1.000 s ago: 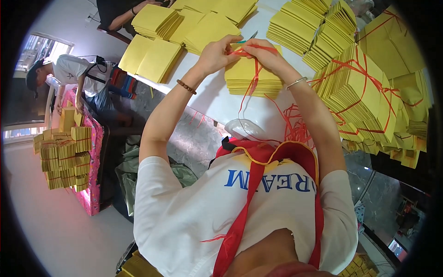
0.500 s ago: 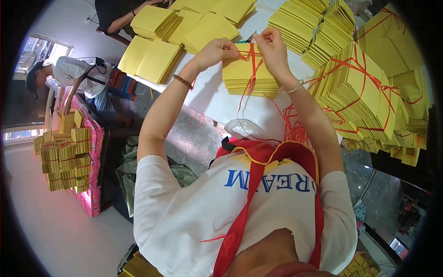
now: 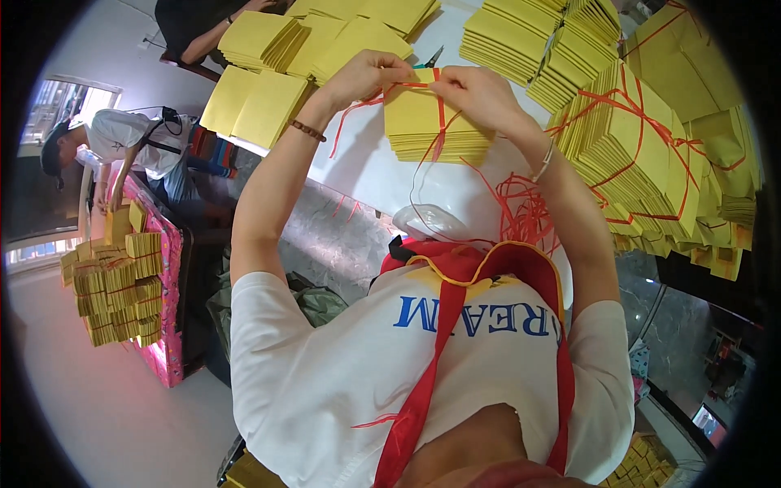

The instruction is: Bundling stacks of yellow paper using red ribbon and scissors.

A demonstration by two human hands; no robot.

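Note:
A stack of yellow paper envelopes [image 3: 411, 122] lies on the white table in front of me, with red plastic string [image 3: 441, 114] running over it lengthwise and across. At the stack's far left corner, my left hand [image 3: 370, 77] pinches the string, and a loose end hangs left of it. Over the far right part, my right hand [image 3: 484, 98] is closed with thumb and forefinger on the string. Its fingertips partly hide the crossing. Just beyond the stack rests a pair of small snips [image 3: 435, 58] with dark blades.
Loose yellow stacks [image 3: 272, 106] lie far left, more [image 3: 508, 49] at the far right. A large tied bundle [image 3: 626, 154] stands right. Nearer me are tangled red string [image 3: 525, 211] and a clear plastic object [image 3: 427, 220]. Another person [image 3: 138, 146] stands left by piled bundles [image 3: 114, 285].
My right hand has come down and left onto the string at the stack's top. My left hand has moved slightly up and left, and a string end now trails left of it.

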